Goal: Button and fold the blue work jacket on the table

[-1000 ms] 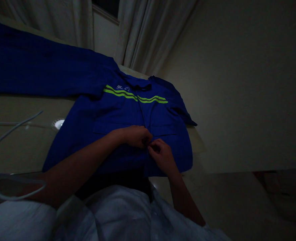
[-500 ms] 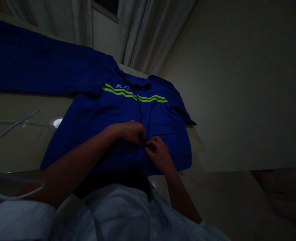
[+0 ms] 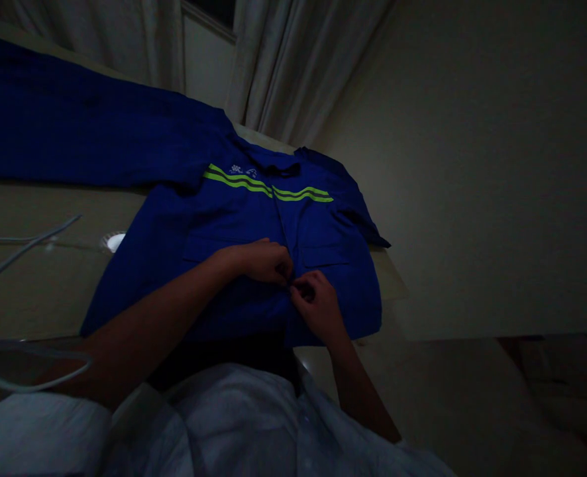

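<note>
A blue work jacket [image 3: 238, 218] lies front side up, with yellow-green reflective stripes [image 3: 241, 182] across its chest. One of its sleeves stretches to the far left. At the lower part of the front opening, my left hand [image 3: 267, 260] pinches the jacket's edge. My right hand [image 3: 317, 301] meets it from the right, thumb and fingers closed on the same front edge. The fingertips of both hands nearly touch. Whatever small part sits between them, such as a button, is hidden by the fingers and the dim light.
The jacket rests on a pale table [image 3: 40, 278]. White cables [image 3: 30, 248] run over its left side, and one loops near my left forearm. Behind the table hang grey curtains [image 3: 293, 66]; a plain wall [image 3: 472, 165] rises on the right.
Both hands have shifted very slightly to the right, still pinching the front edge. The jacket lies almost the same as before.
</note>
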The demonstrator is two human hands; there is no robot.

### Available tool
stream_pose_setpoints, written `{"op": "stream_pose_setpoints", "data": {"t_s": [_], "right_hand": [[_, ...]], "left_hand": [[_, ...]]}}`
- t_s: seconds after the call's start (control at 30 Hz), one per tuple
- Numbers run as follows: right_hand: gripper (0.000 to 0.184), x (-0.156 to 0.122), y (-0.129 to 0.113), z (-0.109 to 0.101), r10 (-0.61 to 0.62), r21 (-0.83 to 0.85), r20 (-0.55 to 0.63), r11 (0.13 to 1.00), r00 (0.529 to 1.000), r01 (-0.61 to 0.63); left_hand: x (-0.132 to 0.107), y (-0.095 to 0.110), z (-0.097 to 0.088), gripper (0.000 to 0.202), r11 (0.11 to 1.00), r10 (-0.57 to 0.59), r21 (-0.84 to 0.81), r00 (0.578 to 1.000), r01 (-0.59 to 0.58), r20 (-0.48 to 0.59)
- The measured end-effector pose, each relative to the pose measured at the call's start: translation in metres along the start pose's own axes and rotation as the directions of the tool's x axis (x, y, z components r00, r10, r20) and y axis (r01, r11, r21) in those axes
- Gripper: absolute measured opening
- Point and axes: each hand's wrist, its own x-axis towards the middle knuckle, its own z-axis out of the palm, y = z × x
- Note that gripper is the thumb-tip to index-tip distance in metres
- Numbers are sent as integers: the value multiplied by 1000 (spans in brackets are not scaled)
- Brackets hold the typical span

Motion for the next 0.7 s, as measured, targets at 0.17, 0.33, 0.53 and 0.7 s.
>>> {"op": "stream_pose_setpoints", "data": {"t_s": [0.17,0.33,0.53,0.7], "right_hand": [[14,-7,-8,-2,-61,-157,23,986,998,64],[8,1,2,-3,-72,-92,13,993,997,73],[12,4,9,-5,-102,-50,55,993,993,105],[15,3,10,-5,-127,-43,71,991,989,130]], "left_hand": [[1,0,1,11,999,32,4,999,-32,5],[4,-2,5,22,999,53,12,999,-53,3],[6,3,11,9,992,86,97,995,-82,-41],[6,7,12,11,976,118,189,991,-105,-59]]}}
